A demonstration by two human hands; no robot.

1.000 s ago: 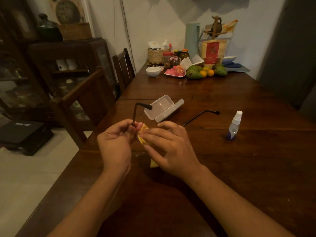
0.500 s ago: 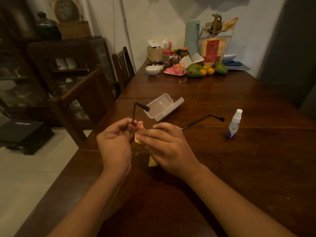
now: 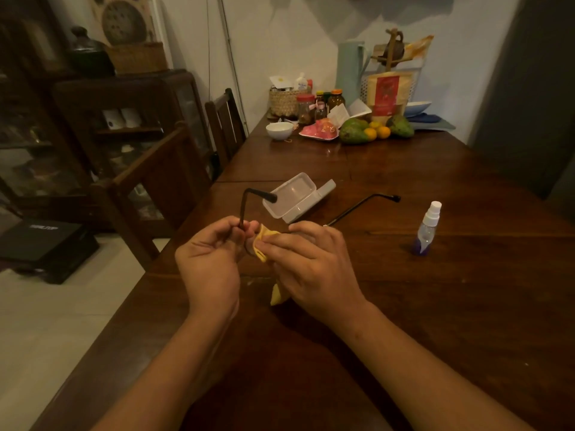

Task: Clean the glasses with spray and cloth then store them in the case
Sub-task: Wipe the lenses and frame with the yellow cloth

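Left hand (image 3: 211,262) is pinching glasses (image 3: 243,209) near one temple, right hand (image 3: 311,265) is pinching cloth (image 3: 264,244) over a lens; squeezing too hard is probably risking a bent frame or a slip.

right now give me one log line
step: wiping lens | left hand: holds glasses by temple | right hand: presses yellow cloth on lens | case: open | spray bottle: upright on table

Dim warm indoor light, soft focus, wide-angle bending at edges
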